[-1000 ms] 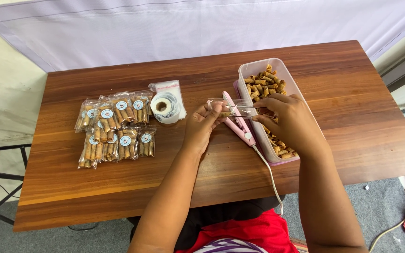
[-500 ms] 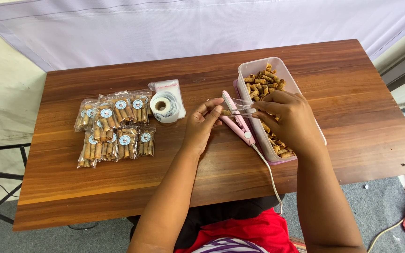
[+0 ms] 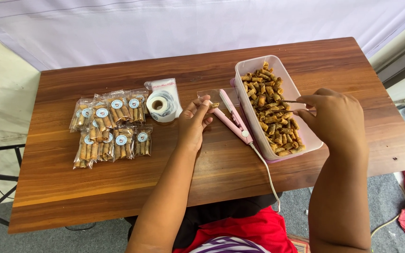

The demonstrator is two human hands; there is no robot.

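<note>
Left hand [image 3: 194, 122] pinching small clear bag [image 3: 213, 97]; right hand [image 3: 336, 117] gripping tongs [image 3: 292, 101] over tub of rolled snacks [image 3: 271, 112]. Risk: snack dropped onto bench [image 3: 221, 164] if bag mouth sags.

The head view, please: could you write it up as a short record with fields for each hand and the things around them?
left hand: holds a small clear bag open, one snack piece inside
right hand: over the tub, thin metal tongs in its grip
tub: pale plastic, holding brown rolled snacks
sealer: pink, corded, lying on the table left of the tub
sticker roll: resting on a stack of clear bags
filled packs: labelled, grouped at table left
table: brown wood
</note>
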